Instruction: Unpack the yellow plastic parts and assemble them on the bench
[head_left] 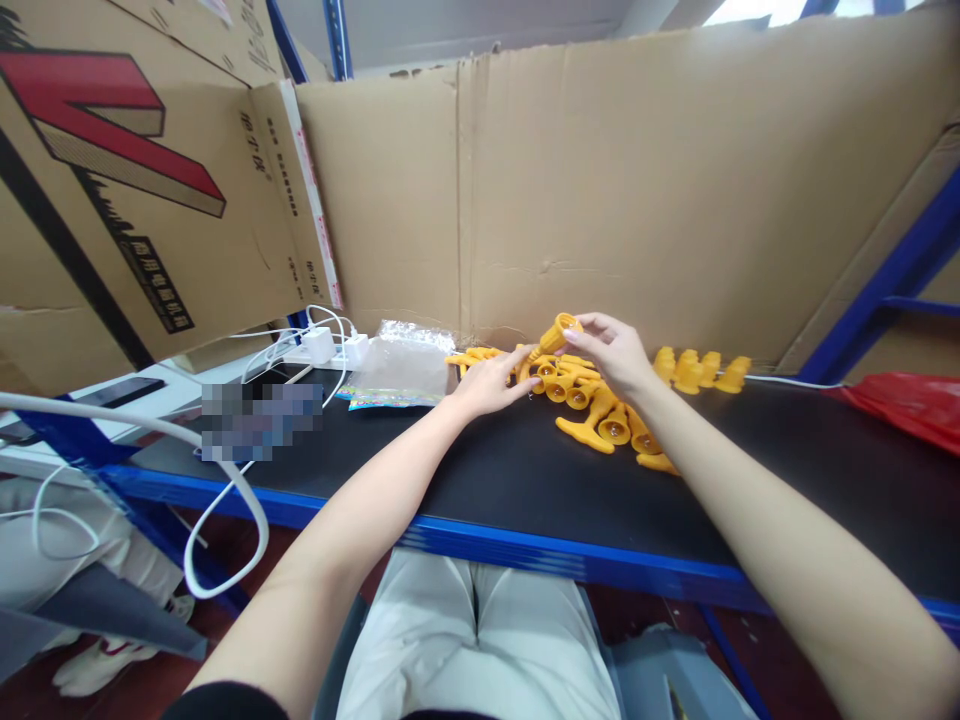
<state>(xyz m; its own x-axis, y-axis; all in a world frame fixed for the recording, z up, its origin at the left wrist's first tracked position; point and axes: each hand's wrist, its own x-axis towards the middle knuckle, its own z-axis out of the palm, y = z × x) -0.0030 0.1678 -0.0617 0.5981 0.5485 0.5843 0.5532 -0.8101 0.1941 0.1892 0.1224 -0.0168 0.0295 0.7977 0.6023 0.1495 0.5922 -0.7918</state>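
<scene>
Head view: pinching yellow cup (551, 338) in right hand (615, 352), slanted lengthwise, mouth up and right, stem toward spread left hand (487, 384).

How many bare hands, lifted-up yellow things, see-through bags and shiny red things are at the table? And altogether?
Bare hands, left hand and right hand: 2
Lifted yellow cup-ended piece: 1
Clear plastic bag: 1
Shiny red crumpled thing: 1
Total: 5

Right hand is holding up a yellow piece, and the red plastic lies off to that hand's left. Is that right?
Not quite: the head view shows the red plastic off to the right of that hand, not the left. The right hand does hold up a yellow piece.
</scene>
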